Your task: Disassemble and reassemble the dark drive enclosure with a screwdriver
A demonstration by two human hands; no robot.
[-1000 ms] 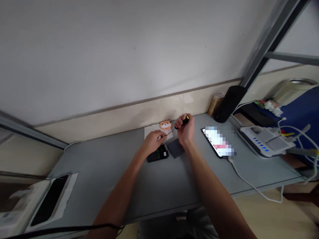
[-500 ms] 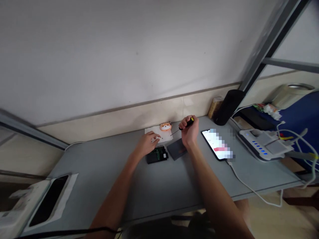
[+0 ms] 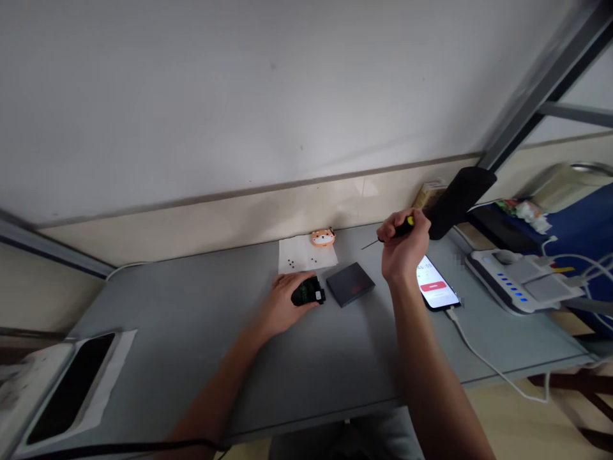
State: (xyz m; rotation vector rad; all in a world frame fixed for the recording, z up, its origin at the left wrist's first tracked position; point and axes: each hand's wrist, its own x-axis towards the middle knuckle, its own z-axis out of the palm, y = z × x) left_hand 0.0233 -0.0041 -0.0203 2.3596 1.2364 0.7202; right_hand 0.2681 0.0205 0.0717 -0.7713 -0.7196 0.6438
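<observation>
With the open black device [image 3: 311, 291] as the centre of your dial and twelve o'clock toward the wall [image 3: 287, 115], your left hand [image 3: 280, 305] comes in from eight o'clock and grips that device, thumb along its near edge and the other fingers curled over its far edge; a green circuit board shows between them. Whether the device rests on the grey desk [image 3: 306, 370] or is slightly raised, you cannot tell from this view. Out at two o'clock, your right hand [image 3: 406, 249] is closed in a fist around the black-and-yellow handle of a screwdriver [image 3: 401, 229], its thin shaft pointing toward eight o'clock, the tip apart from the device. At three o'clock, just beside the device, a flat dark panel [image 3: 350, 284] lies on the desk. At twelve o'clock you have a sheet of white paper [image 3: 301, 248] with small dark bits [image 3: 291, 263] in two clusters, and at one o'clock an orange animal-face case [image 3: 323, 238] sits on that sheet. Farther out at three o'clock are a lit phone [image 3: 438, 291], partly behind your right wrist, with a white cable [image 3: 479, 358] at its lower end, and beyond it a white power strip [image 3: 498, 281]. A black cylinder [image 3: 462, 201] stands at two o'clock, past your right fist.
</observation>
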